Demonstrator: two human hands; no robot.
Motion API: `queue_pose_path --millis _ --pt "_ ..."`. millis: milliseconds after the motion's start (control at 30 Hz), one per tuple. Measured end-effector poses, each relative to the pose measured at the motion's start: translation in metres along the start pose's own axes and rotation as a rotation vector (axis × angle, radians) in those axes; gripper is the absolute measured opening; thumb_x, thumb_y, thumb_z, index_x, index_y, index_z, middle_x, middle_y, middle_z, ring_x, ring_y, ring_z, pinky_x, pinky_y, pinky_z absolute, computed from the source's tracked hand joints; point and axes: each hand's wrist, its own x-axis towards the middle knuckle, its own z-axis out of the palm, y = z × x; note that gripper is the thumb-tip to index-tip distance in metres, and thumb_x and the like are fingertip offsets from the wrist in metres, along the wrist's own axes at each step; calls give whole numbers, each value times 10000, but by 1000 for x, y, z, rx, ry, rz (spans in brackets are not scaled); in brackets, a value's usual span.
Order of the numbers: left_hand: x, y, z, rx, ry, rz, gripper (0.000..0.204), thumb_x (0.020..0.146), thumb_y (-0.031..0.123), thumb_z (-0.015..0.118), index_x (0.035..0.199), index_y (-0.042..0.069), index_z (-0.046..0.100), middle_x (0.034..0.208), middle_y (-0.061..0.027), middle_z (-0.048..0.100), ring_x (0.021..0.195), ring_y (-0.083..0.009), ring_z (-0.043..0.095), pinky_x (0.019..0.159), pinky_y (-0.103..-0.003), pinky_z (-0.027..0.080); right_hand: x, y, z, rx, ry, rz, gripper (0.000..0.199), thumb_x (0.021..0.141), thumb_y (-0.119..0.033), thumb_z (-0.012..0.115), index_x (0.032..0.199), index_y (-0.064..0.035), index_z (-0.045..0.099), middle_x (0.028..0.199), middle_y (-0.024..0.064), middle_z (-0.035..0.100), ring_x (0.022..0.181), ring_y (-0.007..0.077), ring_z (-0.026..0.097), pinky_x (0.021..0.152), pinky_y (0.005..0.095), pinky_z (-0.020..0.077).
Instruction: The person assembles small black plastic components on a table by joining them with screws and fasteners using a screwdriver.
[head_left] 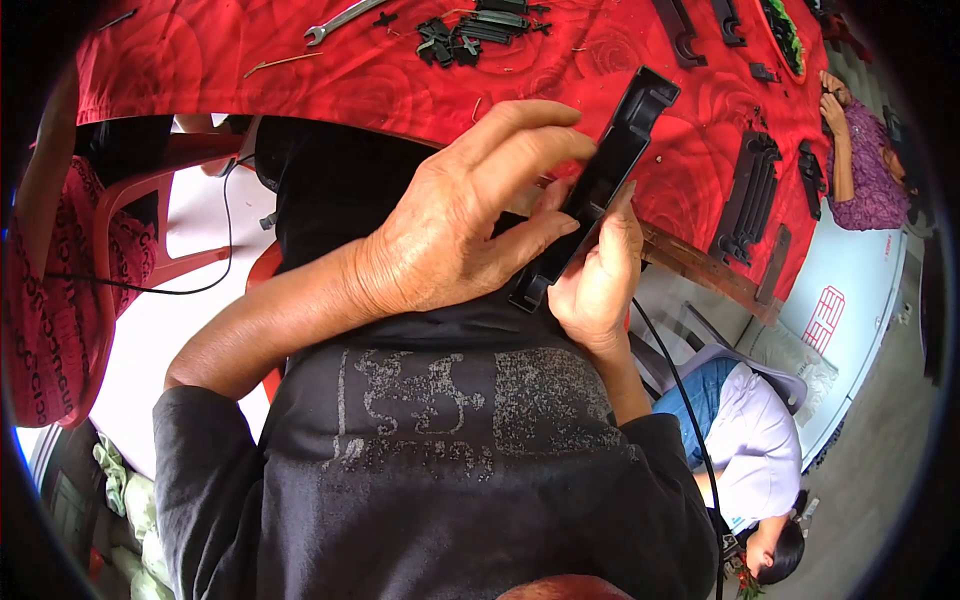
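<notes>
A long, narrow black plastic part (622, 135) with raised ends and a hollow channel is tilted above my lap, at the table's near edge. My right hand (603, 268) grips its lower half from the right, the thumb lying along its side. My left hand (480, 195) reaches over from the left with bent fingers. Its thumb and fingertips rest against the part's left edge, around the middle. Whether a small piece sits between those fingertips is hidden.
On the red tablecloth (350, 80) lie a wrench (345, 22), a thin stick (284, 65), small black pieces (450, 45) and a stack of long black parts (748, 200). A cable (690, 400) runs by my right arm. People sit left, right and lower right.
</notes>
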Motion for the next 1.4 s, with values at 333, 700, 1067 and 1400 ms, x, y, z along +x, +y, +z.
queue_pose_path --millis 333,700,1067,1400 --pt "-12 8 14 -390 -66 -574 496 876 116 742 1283 10 479 1169 -113 596 1080 -187 614 877 -324 541 8 1 -5 -41 -48 -136 534 1065 -440 332 1298 8 506 995 75 614 933 184 584 887 334 467" --pt "-9 6 18 -421 -177 -609 278 971 131 610 1185 -43 580 1020 -120 674 976 -144 629 860 -303 516 10 -1 1 -67 49 -262 428 1067 -358 376 1315 -30 493 1376 148 521 1300 271 486 1074 393 396" --pt "-7 2 27 -442 -113 -523 237 1004 172 583 1132 -28 568 845 -62 613 783 -107 579 700 -287 504 7 -6 13 -129 49 -169 632 1036 -588 310 1258 -36 524 1280 121 576 1107 172 530 940 304 441" --pt "0 2 29 -551 -156 -517 241 1029 191 555 1134 -25 575 812 -24 597 736 -77 569 651 -260 495 6 -10 15 -197 21 -175 660 1023 -627 287 1205 -42 531 1237 110 603 944 129 551 823 262 460"
